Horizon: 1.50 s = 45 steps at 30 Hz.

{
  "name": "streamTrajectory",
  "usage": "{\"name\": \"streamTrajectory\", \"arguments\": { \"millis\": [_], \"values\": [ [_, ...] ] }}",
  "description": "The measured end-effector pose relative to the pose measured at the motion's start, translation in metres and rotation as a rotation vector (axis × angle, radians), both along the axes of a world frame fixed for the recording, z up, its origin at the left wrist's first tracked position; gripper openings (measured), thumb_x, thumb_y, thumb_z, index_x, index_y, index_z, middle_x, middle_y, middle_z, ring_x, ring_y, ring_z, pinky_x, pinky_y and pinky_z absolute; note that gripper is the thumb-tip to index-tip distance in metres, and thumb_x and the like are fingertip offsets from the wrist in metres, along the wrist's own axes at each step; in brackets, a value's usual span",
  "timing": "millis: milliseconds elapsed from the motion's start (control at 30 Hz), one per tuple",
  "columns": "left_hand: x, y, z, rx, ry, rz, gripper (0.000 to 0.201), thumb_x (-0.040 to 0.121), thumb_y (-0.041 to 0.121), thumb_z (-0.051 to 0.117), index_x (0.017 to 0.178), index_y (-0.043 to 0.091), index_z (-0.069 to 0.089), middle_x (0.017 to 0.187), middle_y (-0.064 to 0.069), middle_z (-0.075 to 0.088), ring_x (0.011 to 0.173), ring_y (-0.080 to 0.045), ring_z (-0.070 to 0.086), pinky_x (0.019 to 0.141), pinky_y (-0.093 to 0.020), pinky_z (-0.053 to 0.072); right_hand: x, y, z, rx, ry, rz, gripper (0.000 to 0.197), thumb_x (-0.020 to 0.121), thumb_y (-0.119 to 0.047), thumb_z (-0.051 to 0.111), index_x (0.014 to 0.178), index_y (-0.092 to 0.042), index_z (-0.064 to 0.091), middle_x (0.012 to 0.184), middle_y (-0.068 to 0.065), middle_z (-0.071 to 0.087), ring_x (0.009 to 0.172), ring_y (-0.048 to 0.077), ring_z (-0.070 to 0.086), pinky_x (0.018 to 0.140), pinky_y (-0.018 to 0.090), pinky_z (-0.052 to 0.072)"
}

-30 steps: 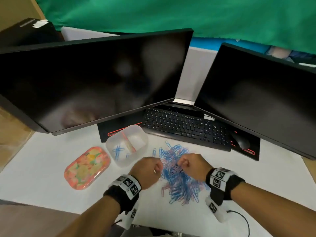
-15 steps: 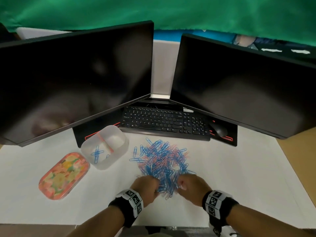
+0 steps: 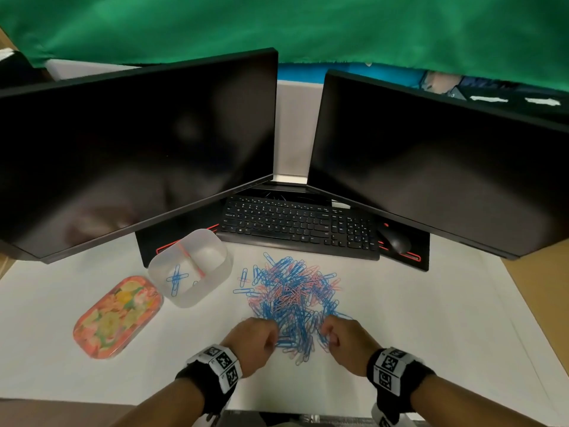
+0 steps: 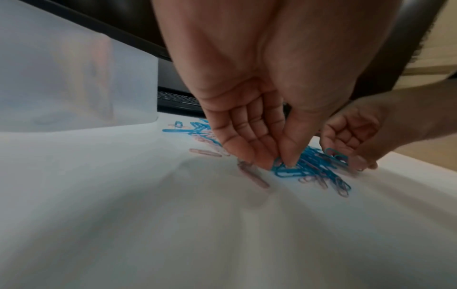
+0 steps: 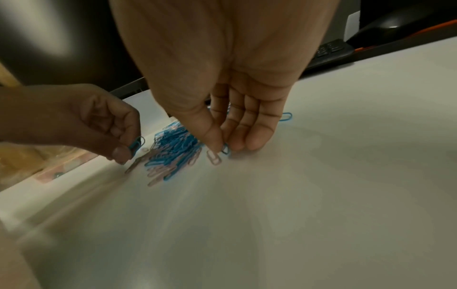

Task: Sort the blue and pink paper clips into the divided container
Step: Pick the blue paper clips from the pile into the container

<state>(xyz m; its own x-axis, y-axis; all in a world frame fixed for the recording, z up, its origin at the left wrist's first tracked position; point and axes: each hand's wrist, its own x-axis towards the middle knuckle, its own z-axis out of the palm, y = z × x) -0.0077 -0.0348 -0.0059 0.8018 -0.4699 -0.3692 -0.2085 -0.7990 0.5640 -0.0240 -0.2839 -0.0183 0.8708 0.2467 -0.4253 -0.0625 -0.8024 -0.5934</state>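
A heap of blue and pink paper clips (image 3: 292,297) lies on the white desk mat in front of the keyboard. Both hands work at its near edge. My left hand (image 3: 273,343) pinches a blue clip (image 4: 284,170) between thumb and fingers, low on the heap. My right hand (image 3: 328,341) pinches another blue clip (image 5: 225,150) just off the mat. The divided container (image 3: 200,292), translucent with a pink divider, stands left of the heap. Its left compartment holds a few blue clips (image 3: 175,278). The right one looks nearly bare.
A floral lid (image 3: 118,315) lies left of the container. Behind the heap are a black keyboard (image 3: 298,229) and a mouse (image 3: 395,240). Two dark monitors (image 3: 138,149) overhang the back of the desk. Bare white mat (image 3: 415,318) stretches to the right of the heap.
Both hands have drawn back from the middle of the heap to its near edge. Each now pinches a blue clip. The head view has swung left, with the container now farther from the hands.
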Motion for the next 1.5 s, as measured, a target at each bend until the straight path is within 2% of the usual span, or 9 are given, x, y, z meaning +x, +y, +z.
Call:
{"name": "streamTrajectory", "arguments": {
  "millis": [133,300,433,567,800,900,1033,1233,1500],
  "values": [
    [0.006,0.006,0.002,-0.194,0.141,0.126,0.030,0.084,0.012,0.061,0.110,0.026,0.062,0.071,0.008,0.061,0.065,-0.008,0.057,0.070,-0.022,0.050,0.006,0.000,0.010,0.072,0.091,-0.078,0.029,0.085,0.001,0.044,0.086,-0.024,0.058,0.065,-0.011,0.047,0.056,0.000,0.047,0.057,0.007,0.038],
    [0.017,0.008,0.007,-0.399,0.357,0.295,0.026,0.082,-0.007,0.054,0.092,0.014,0.065,0.076,-0.009,0.065,0.065,-0.022,0.064,0.066,-0.038,0.058,0.017,-0.005,0.016,0.324,0.306,-0.276,0.018,0.087,0.003,0.052,0.088,-0.014,0.060,0.073,0.004,0.061,0.056,0.012,0.064,0.054,0.027,0.050],
    [0.021,0.005,0.009,-0.487,0.456,0.387,0.027,0.089,-0.005,0.056,0.112,0.009,0.056,0.083,-0.010,0.056,0.065,-0.021,0.066,0.062,-0.028,0.056,0.021,-0.004,0.019,0.494,0.374,-0.414,0.027,0.083,0.009,0.056,0.103,-0.008,0.057,0.071,0.010,0.064,0.054,0.022,0.062,0.053,0.028,0.050],
    [0.024,0.004,0.010,-0.496,0.500,0.438,0.021,0.086,-0.011,0.052,0.093,0.007,0.059,0.082,-0.012,0.057,0.065,-0.023,0.066,0.068,-0.030,0.057,0.020,-0.003,0.019,0.503,0.418,-0.487,0.016,0.078,0.005,0.052,0.088,-0.006,0.060,0.070,0.009,0.063,0.059,0.022,0.061,0.057,0.029,0.049],
    [0.025,0.001,0.006,-0.320,0.361,0.336,0.016,0.083,0.004,0.054,0.073,0.017,0.056,0.067,0.002,0.056,0.056,-0.007,0.050,0.058,-0.018,0.046,0.017,0.008,0.008,0.067,0.083,-0.276,0.020,0.078,-0.005,0.060,0.069,-0.021,0.051,0.068,-0.009,0.053,0.062,0.005,0.047,0.057,0.011,0.037],
    [0.021,-0.004,0.002,-0.197,0.189,0.190,0.014,0.078,0.010,0.059,0.071,0.023,0.059,0.066,0.012,0.056,0.060,0.000,0.051,0.059,-0.014,0.043,0.013,0.018,0.006,0.054,0.017,-0.251,0.024,0.075,0.001,0.058,0.071,-0.021,0.049,0.063,-0.009,0.049,0.055,0.004,0.044,0.052,0.010,0.037],
    [0.014,-0.012,-0.005,-0.018,0.032,-0.034,0.013,0.078,0.018,0.057,0.069,0.026,0.053,0.079,0.008,0.057,0.083,-0.019,0.060,0.074,-0.022,0.046,0.012,0.025,0.000,-0.002,-0.037,-0.209,0.021,0.074,-0.003,0.058,0.072,-0.021,0.049,0.060,-0.010,0.049,0.053,0.007,0.045,0.051,0.018,0.038],
    [0.010,-0.016,-0.014,0.099,-0.075,-0.055,0.009,0.087,0.027,0.059,0.089,0.021,0.064,0.101,0.001,0.062,0.091,-0.019,0.061,0.080,-0.025,0.046,0.016,0.027,-0.002,-0.006,-0.029,-0.216,0.026,0.074,0.004,0.049,0.074,-0.022,0.051,0.064,-0.006,0.051,0.055,0.009,0.046,0.051,0.019,0.040],
    [0.014,-0.012,-0.015,0.065,-0.060,-0.049,0.007,0.084,0.022,0.053,0.080,0.025,0.059,0.088,0.006,0.058,0.083,-0.016,0.059,0.075,-0.025,0.048,0.016,0.017,0.000,0.063,-0.066,-0.233,0.026,0.085,0.001,0.048,0.085,-0.022,0.061,0.069,-0.016,0.049,0.064,-0.001,0.047,0.060,0.004,0.037]
  ]
}}
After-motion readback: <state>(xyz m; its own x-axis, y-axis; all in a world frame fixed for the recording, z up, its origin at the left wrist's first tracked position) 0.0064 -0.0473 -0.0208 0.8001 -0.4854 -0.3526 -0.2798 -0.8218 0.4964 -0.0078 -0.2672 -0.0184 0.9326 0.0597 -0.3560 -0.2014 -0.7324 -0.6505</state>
